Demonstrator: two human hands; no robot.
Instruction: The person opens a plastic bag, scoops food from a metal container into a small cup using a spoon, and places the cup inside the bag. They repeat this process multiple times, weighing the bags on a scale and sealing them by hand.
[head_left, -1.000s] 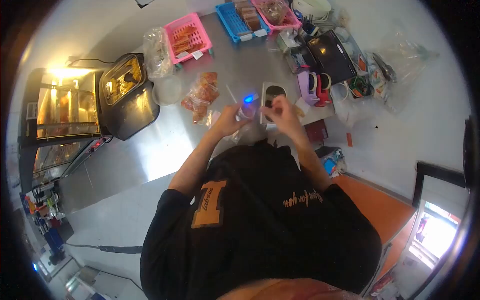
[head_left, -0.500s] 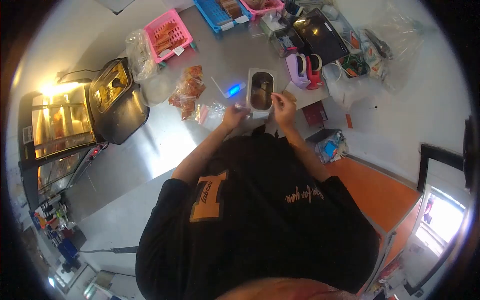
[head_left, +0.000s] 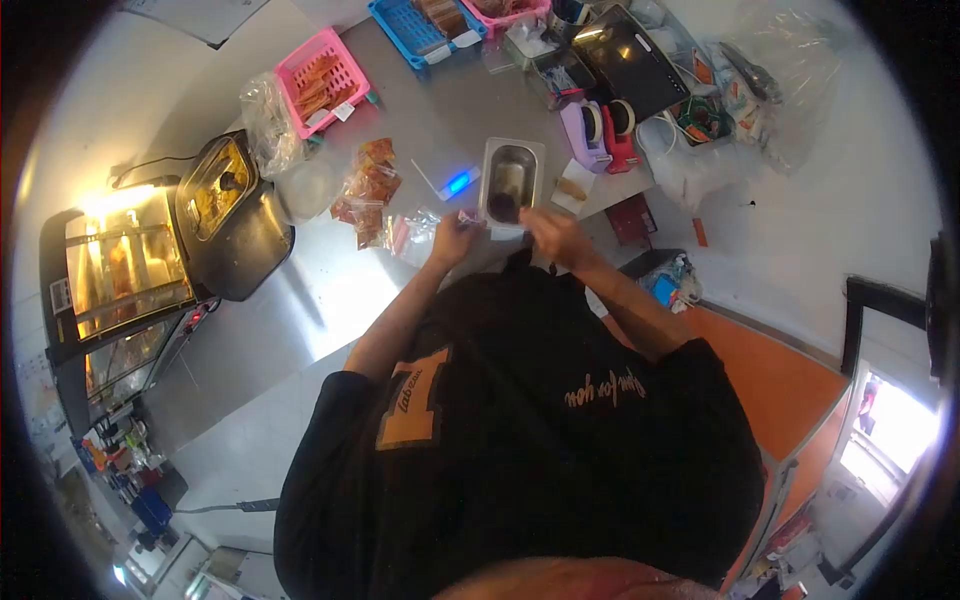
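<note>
Left hand (head_left: 455, 240): fingers drawn in narrow, seemingly pinching the corner of a small clear plastic packet (head_left: 470, 215) at the near left corner of the rectangular stainless-steel pan (head_left: 512, 165). The grip takes little material, so the judged risk is the packet slipping and spilling onto the brushed steel counter (head_left: 330, 285). Right hand (head_left: 548, 232): fingers curled close at the pan's near rim, touching or just short of it; cannot tell whether they hold anything. The pan holds something dark, and a nudge on that rim could, I judge, slide it toward the counter edge that runs just under both hands. Surroundings, left to right: lit glass-fronted warming cabinet (head_left: 120, 265); black open-topped deep fryer (head_left: 228, 210) just beside it, well apart from the hands but probably hot, a hazard for any long reach leftward; bunched clear plastic bag (head_left: 265, 105); pink plastic basket (head_left: 320, 75); pile of clear packets of orange-red snack (head_left: 365, 185) trailing toward the left wrist, liable to be dragged; blue plastic basket (head_left: 420, 25) at the far edge; small white device with a blue light (head_left: 455, 184) just left of the pan, near enough to be knocked; purple tape dispenser (head_left: 585, 130) and red tape dispenser (head_left: 622, 125) right of the pan; black flat-topped device (head_left: 625, 60) behind them; nothing stands between the hands and the pan
</note>
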